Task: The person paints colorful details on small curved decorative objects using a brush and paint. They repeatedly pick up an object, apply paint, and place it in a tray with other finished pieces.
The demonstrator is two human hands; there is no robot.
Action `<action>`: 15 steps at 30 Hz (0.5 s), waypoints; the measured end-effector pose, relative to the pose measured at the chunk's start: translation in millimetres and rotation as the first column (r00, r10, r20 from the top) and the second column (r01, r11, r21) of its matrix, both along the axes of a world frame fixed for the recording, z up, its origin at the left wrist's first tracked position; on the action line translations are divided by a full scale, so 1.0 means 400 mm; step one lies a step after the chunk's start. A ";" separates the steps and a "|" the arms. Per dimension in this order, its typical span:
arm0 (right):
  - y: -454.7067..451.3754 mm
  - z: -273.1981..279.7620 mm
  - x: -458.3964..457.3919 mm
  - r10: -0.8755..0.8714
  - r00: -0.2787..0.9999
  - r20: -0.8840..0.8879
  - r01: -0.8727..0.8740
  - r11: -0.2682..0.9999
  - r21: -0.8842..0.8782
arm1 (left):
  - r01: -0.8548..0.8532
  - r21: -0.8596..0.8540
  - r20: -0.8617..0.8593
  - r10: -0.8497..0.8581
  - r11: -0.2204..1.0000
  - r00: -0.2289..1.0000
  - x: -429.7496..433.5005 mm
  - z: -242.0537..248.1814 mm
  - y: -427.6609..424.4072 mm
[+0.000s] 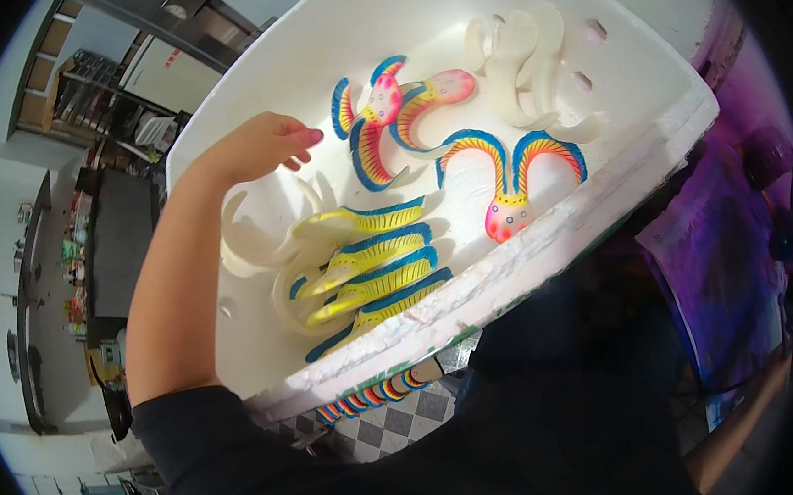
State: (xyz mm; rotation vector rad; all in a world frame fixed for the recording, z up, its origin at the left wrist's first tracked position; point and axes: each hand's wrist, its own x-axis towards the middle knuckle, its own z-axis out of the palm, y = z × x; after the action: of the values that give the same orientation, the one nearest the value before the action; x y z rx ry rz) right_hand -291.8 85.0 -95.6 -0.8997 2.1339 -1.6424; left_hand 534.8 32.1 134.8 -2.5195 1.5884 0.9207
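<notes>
My left hand hangs over the left part of a large white foam box, thumb and fingers loosely bent and apart, with nothing seen between them. Just right of it lies a pink-headed painted figure with curved, blue-edged arms; another pink-headed piece touches or overlaps it. A third figure lies nearer the front wall, two striped arms curling outward. Below my hand, several yellow and blue curved pieces sit in a row. My right forearm shows at lower right; the right hand cannot be made out.
Unpainted white curved pieces lie at the box's upper right, and others at its left. Below the front wall, striped pieces show above a checkered floor. Purple-stained sheeting hangs at right. A dark counter stands at left.
</notes>
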 end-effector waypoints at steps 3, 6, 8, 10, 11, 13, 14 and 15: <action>-0.017 0.030 0.076 -0.054 0.993 0.104 0.053 0.998 0.016 | 0.026 0.077 0.169 -0.039 0.997 0.985 -0.015 0.039 0.079; -0.024 0.057 0.131 -0.039 0.995 0.090 0.044 0.997 -0.059 | 0.190 -0.013 0.090 -0.188 0.982 0.978 -0.061 0.004 0.159; -0.027 0.054 0.131 -0.018 0.998 0.066 0.025 0.995 -0.097 | 0.223 -0.030 0.159 -0.216 0.974 0.963 -0.066 -0.020 0.178; -0.033 0.052 0.123 0.006 0.999 0.046 -0.001 0.994 -0.106 | 0.212 -0.014 0.194 -0.205 0.977 0.959 -0.042 -0.036 0.192; -0.041 0.051 0.117 0.010 0.999 0.050 -0.004 0.994 -0.111 | 0.197 -0.023 0.210 -0.188 0.980 0.959 -0.044 -0.038 0.202; -0.026 0.034 0.039 -0.027 0.999 0.025 0.030 0.994 -0.107 | 0.207 -0.045 0.236 -0.191 0.977 0.953 -0.074 -0.055 0.184; -0.012 0.022 -0.002 -0.034 0.999 -0.031 0.031 0.995 -0.097 | 0.337 0.056 0.392 -0.331 0.940 0.858 -0.103 -0.061 0.170; 0.029 -0.002 -0.067 -0.016 0.986 -0.168 0.004 0.997 -0.072 | 0.416 0.012 0.410 -0.383 0.909 0.828 -0.098 -0.071 0.154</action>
State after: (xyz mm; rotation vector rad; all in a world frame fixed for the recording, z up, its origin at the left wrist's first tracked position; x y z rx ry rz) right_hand -318.6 96.8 -96.3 -1.0873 2.2036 -1.7124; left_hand 495.6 93.7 106.5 -2.0915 1.9131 0.2685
